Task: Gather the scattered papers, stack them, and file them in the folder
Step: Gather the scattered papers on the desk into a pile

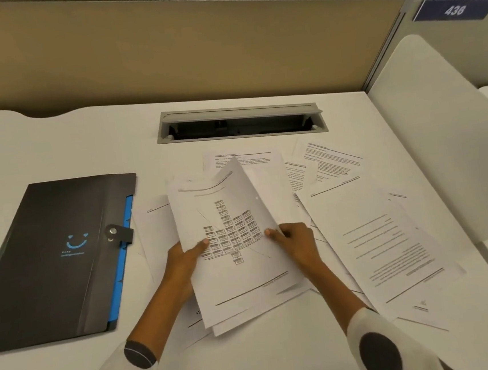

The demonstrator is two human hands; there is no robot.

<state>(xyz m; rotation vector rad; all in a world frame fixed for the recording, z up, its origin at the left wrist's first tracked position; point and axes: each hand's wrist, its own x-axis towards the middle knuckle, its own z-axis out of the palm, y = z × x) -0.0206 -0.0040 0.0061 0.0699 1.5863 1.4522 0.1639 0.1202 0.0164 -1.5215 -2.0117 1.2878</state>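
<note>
We see a white counter (54,143) with a black folder (50,263) lying closed at its left, a blue edge showing along the folder's right side and a snap strap across it; just right of the folder, both hands hold a small sheaf of papers (230,245) whose top sheet bears a printed chart of little boxes; the left hand (184,259) grips the sheaf's left edge, thumb on top of the sheet and fingers hidden beneath; the right hand (296,242) pinches the sheaf's right edge, thumb on the paper, its other fingers curled behind; the sheaf's far corner lifts and curls off the counter; more loose papers (375,231) lie spread flat further right of the folder, overlapping one another, some with their text upside down to us; beyond the folder, toward the tan partition (164,49), a grey cable slot (241,122) is set into the counter; a blue sign (455,9) reads 436 at the upper right.
</note>
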